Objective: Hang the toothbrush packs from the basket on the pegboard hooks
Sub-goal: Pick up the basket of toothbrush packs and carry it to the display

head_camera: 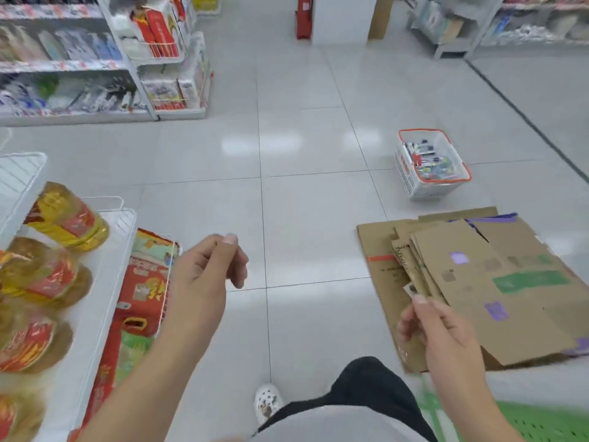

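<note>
Both hands [204, 275] [443, 333] hang loosely curled, well short of basket [414, 183] of packs [427, 157]

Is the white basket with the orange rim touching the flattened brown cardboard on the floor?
Apart. The head view shows bare floor tile between the white basket and the flattened cardboard.

Both hands [207, 269] loosely curled, basket [411, 183] of toothbrush packs [428, 157] on floor [287, 154]

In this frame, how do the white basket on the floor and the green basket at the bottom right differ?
The white basket has an orange rim; the green basket is green all over. The white basket shows whole, out on the floor tiles beyond the flattened cardboard, with toothbrush packs inside; the green basket is cut off by the frame, contents unseen. Both have perforated walls.
</note>
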